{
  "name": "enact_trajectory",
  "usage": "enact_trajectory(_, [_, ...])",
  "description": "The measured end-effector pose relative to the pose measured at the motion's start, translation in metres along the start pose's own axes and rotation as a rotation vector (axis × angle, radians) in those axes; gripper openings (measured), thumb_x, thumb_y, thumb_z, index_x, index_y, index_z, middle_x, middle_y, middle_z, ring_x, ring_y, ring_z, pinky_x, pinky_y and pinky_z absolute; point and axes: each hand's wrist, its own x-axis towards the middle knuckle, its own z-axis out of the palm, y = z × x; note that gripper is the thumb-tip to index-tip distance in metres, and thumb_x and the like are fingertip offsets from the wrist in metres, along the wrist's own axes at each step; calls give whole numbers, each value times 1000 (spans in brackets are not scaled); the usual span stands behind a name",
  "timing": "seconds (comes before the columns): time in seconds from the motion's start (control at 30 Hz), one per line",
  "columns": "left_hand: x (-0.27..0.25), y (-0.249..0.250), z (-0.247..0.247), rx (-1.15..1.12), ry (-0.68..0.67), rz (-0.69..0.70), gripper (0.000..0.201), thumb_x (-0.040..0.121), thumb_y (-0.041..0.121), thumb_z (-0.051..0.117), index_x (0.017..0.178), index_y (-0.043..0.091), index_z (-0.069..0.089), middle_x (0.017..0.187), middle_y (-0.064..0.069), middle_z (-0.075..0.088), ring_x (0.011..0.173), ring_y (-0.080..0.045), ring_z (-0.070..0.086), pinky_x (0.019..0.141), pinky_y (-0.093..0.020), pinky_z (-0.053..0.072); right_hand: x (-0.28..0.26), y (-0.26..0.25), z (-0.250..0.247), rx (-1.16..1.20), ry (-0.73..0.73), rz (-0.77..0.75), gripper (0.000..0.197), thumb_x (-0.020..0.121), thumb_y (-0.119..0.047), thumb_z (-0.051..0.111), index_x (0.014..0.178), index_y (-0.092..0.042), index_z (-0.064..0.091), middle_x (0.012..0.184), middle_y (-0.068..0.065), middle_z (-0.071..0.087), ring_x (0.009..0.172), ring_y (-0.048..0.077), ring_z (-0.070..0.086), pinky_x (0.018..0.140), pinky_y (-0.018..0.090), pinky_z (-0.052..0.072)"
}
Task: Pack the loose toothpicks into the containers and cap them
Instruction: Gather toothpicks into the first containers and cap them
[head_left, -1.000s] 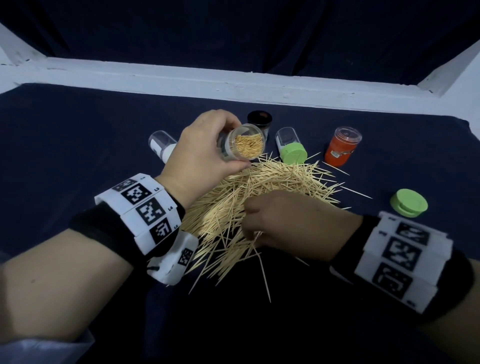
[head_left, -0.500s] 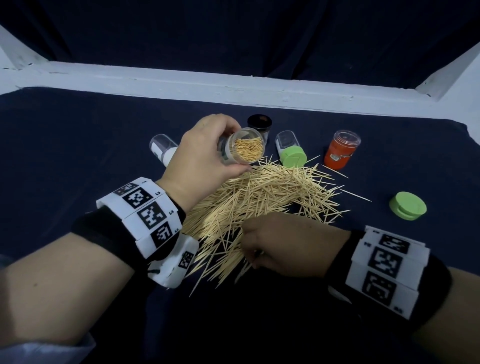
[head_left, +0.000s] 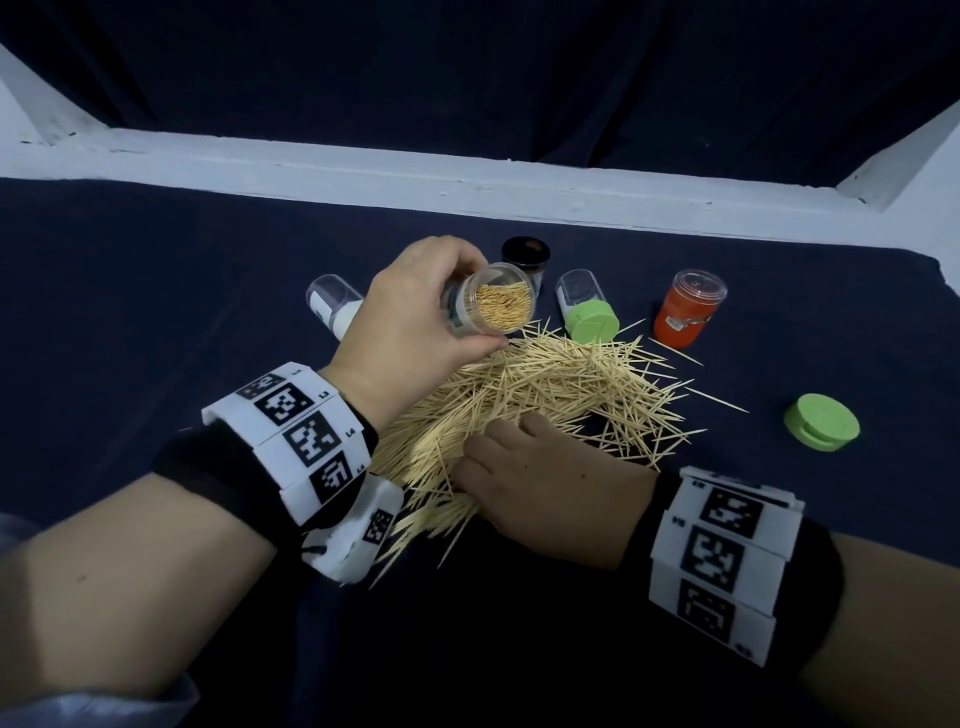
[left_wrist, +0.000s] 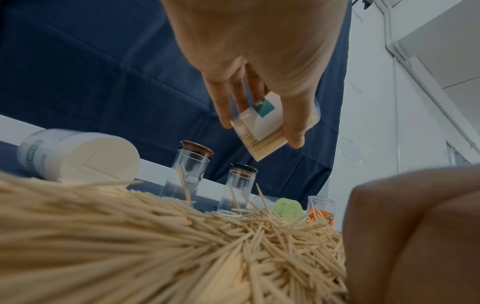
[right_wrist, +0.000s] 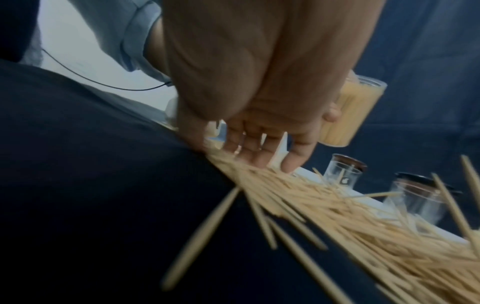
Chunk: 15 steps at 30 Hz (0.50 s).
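Left hand (head_left: 410, 322) grips clear plastic toothpick-filled jar (head_left: 491, 306), tilted, mouth toward camera. Right hand (head_left: 550, 483) fingers spread flat on loose wooden toothpick pile (head_left: 545, 395) (green round lid (head_left: 821, 422) at 3 o'clock).

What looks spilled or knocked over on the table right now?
A big pile of toothpicks lies loose on the cloth. Two jars lie on their sides behind it: a white-capped jar and a green-capped jar. A loose green cap sits apart at the right.
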Motion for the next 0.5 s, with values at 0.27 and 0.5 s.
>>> enact_trajectory(0.27, [0,1,-2,-1,-10,-14,52,63,30,86,106,16,59,103,8,55,93,-2,51,81,-15,45,6,8,6,8,-40,19,44,77,-29,28,95,-17,67,86,8,64,70,24,60,57,33,49])
enact_trajectory(0.5, [0,1,-2,-26,-17,-41,52,63,29,87,105,16,59,104,6,57,95,-5,53,84,-25,48,8,23,-8,62,-153,33,43,83,-24,26,112,-15,57,104,9,60,88,27,59,67,37,48])
